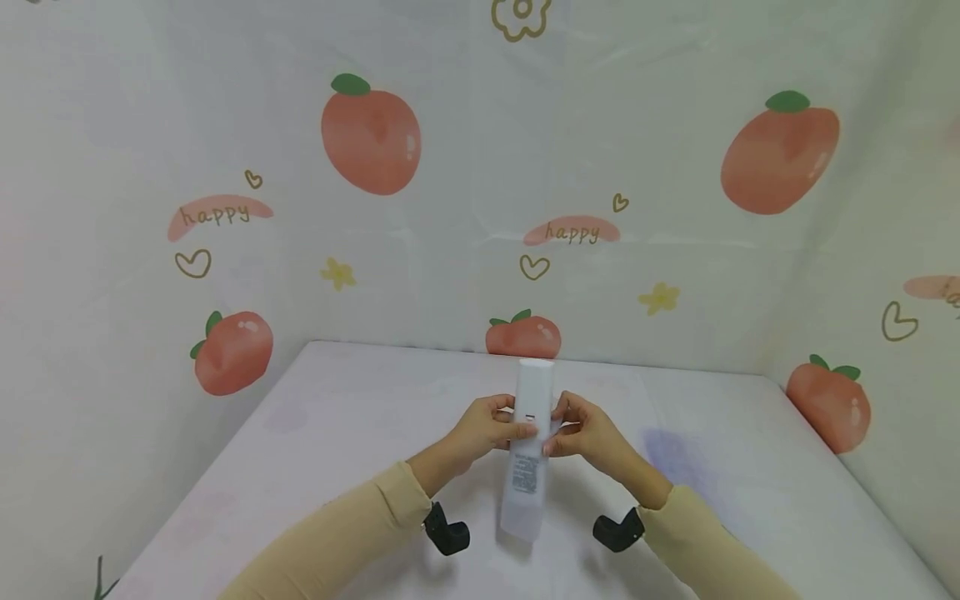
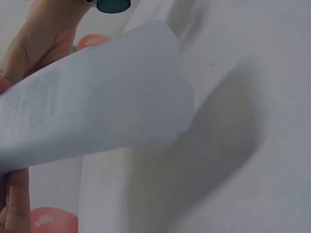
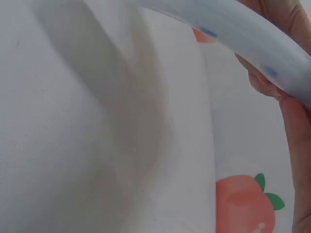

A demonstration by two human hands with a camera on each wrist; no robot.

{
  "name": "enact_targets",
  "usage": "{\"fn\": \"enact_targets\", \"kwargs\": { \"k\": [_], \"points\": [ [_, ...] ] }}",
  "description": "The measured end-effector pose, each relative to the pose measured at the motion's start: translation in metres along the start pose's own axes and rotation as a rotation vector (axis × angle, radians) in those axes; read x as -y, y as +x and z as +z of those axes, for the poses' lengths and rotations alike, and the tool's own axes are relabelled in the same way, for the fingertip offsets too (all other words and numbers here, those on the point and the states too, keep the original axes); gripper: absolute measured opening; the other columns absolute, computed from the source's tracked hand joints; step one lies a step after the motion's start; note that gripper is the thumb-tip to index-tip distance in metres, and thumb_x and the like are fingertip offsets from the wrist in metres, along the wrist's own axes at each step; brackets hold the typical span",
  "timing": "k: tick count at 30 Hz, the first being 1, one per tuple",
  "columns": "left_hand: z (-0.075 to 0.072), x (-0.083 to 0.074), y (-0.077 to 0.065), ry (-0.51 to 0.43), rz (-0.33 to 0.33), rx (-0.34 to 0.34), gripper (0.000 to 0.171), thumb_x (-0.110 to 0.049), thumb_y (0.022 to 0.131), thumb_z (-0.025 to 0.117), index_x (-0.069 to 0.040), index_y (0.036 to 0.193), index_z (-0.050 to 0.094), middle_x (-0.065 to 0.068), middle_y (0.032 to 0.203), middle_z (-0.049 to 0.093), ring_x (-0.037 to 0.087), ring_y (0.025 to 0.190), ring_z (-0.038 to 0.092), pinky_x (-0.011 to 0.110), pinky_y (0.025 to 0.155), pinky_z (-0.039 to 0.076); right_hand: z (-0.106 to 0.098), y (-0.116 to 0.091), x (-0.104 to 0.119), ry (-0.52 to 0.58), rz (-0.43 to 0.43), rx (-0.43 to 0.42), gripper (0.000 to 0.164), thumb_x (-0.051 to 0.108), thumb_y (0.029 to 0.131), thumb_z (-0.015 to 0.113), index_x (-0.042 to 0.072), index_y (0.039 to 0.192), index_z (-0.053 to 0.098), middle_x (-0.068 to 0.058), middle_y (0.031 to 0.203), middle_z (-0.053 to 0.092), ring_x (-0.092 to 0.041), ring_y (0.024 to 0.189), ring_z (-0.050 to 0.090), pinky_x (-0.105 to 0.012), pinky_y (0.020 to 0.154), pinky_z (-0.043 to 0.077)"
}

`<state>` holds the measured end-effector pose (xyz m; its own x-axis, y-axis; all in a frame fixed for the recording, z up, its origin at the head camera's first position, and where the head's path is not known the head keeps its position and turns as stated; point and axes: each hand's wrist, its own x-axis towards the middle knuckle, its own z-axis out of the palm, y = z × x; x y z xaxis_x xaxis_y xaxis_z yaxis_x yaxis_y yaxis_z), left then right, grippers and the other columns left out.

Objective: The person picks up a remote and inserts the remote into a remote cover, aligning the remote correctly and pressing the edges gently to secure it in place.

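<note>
A long, slim white packet hangs tilted over the table, a small dark and red mark near its middle. Below that is a grey block of fine print, and its lower end looks paler and translucent. My left hand grips its left side, thumb across the front and fingers behind. At the right edge, my right hand pinches it between thumb and fingers. From the left wrist, the packet's broad lower end shows above its shadow. Seen edge-on in the right wrist view, the packet is bowed, with blue spots along it.
A white-covered table lies beneath both hands, with a faint purple patch on its right. Behind it hangs a pale backdrop printed with peaches, hearts and flowers. Black wrist cameras sit below the cuffs.
</note>
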<state>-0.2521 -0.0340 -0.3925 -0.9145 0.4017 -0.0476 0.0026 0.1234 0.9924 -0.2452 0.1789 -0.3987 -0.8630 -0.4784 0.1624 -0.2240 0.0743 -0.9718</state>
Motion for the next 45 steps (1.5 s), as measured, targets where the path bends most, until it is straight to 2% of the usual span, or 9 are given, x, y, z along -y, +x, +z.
{"fn": "enact_targets", "kwargs": {
  "k": [9, 11, 15, 19, 27, 35, 40, 43, 45],
  "points": [
    [0.003, -0.002, 0.002, -0.035, 0.03, -0.005, 0.035, -0.017, 0.091, 0.069, 0.004, 0.117, 0.059, 0.015, 0.098, 0.071, 0.013, 0.082, 0.066, 0.037, 0.079, 0.058, 0.003, 0.0, -0.008, 0.113, -0.092, -0.066, 0.015, 0.004, 0.091, 0.064, 0.002, 0.091, 0.05, 0.006, 0.091, 0.063, -0.011, 0.08, 0.068, -0.032, 0.069, 0.06],
    [0.002, -0.004, 0.003, -0.033, 0.032, -0.003, 0.035, -0.017, 0.091, 0.068, 0.005, 0.117, 0.059, 0.015, 0.097, 0.071, 0.013, 0.08, 0.066, 0.036, 0.077, 0.059, 0.005, 0.001, -0.008, 0.155, -0.069, -0.105, 0.011, 0.002, 0.092, 0.062, 0.009, 0.088, 0.054, 0.007, 0.087, 0.063, -0.01, 0.078, 0.068, -0.029, 0.069, 0.059],
    [0.001, -0.008, 0.006, -0.025, 0.054, 0.005, 0.035, -0.016, 0.092, 0.067, 0.006, 0.118, 0.06, 0.017, 0.096, 0.072, 0.013, 0.079, 0.067, 0.036, 0.074, 0.059, 0.009, 0.004, -0.005, 0.235, 0.005, -0.232, 0.024, 0.001, 0.094, 0.059, 0.021, 0.081, 0.059, 0.008, 0.081, 0.064, -0.008, 0.076, 0.066, -0.026, 0.069, 0.059],
    [0.001, -0.013, 0.007, -0.018, 0.059, 0.003, 0.037, -0.017, 0.091, 0.068, 0.006, 0.119, 0.06, 0.018, 0.097, 0.072, 0.013, 0.078, 0.068, 0.035, 0.073, 0.059, 0.011, 0.008, 0.002, 0.309, 0.076, -0.313, 0.024, -0.001, 0.095, 0.056, 0.017, 0.079, 0.057, 0.007, 0.077, 0.065, -0.008, 0.075, 0.065, -0.024, 0.071, 0.058],
    [0.002, -0.012, 0.004, 0.0, 0.028, -0.001, 0.038, -0.019, 0.092, 0.068, 0.006, 0.119, 0.06, 0.018, 0.094, 0.072, 0.013, 0.075, 0.068, 0.033, 0.07, 0.059, 0.009, 0.013, 0.011, 0.397, 0.219, -0.354, 0.025, -0.001, 0.097, 0.052, 0.013, 0.078, 0.06, 0.005, 0.076, 0.063, -0.005, 0.071, 0.063, -0.018, 0.071, 0.056],
    [0.003, -0.019, 0.004, 0.042, 0.055, 0.007, 0.039, -0.018, 0.091, 0.069, 0.007, 0.119, 0.059, 0.019, 0.095, 0.072, 0.013, 0.075, 0.067, 0.031, 0.066, 0.059, 0.004, 0.023, 0.013, 0.478, 0.234, -0.42, 0.031, -0.003, 0.097, 0.049, 0.012, 0.075, 0.064, 0.005, 0.073, 0.062, -0.004, 0.067, 0.061, -0.016, 0.067, 0.054],
    [0.0, -0.015, 0.007, 0.041, 0.073, -0.045, 0.04, -0.02, 0.091, 0.069, 0.004, 0.12, 0.059, 0.019, 0.097, 0.072, 0.015, 0.078, 0.067, 0.034, 0.069, 0.059, 0.011, 0.025, 0.012, 0.485, 0.204, -0.414, 0.031, -0.001, 0.098, 0.05, 0.017, 0.075, 0.063, 0.007, 0.076, 0.063, -0.004, 0.07, 0.061, -0.017, 0.071, 0.054],
    [-0.004, -0.009, 0.009, 0.017, 0.094, -0.1, 0.041, -0.021, 0.09, 0.07, 0.003, 0.12, 0.058, 0.019, 0.1, 0.071, 0.015, 0.081, 0.068, 0.035, 0.072, 0.059, 0.018, 0.023, 0.01, 0.467, 0.173, -0.372, 0.023, 0.003, 0.098, 0.052, 0.019, 0.085, 0.062, 0.008, 0.084, 0.064, -0.006, 0.079, 0.062, -0.022, 0.078, 0.054],
    [-0.007, -0.005, 0.008, -0.008, 0.112, -0.135, 0.041, -0.021, 0.089, 0.071, 0.002, 0.121, 0.057, 0.019, 0.102, 0.071, 0.015, 0.083, 0.067, 0.036, 0.074, 0.059, 0.022, 0.021, 0.01, 0.416, 0.164, -0.336, 0.014, 0.007, 0.098, 0.055, 0.019, 0.104, 0.058, 0.006, 0.091, 0.064, -0.01, 0.087, 0.062, -0.028, 0.082, 0.054]
  ]
}}
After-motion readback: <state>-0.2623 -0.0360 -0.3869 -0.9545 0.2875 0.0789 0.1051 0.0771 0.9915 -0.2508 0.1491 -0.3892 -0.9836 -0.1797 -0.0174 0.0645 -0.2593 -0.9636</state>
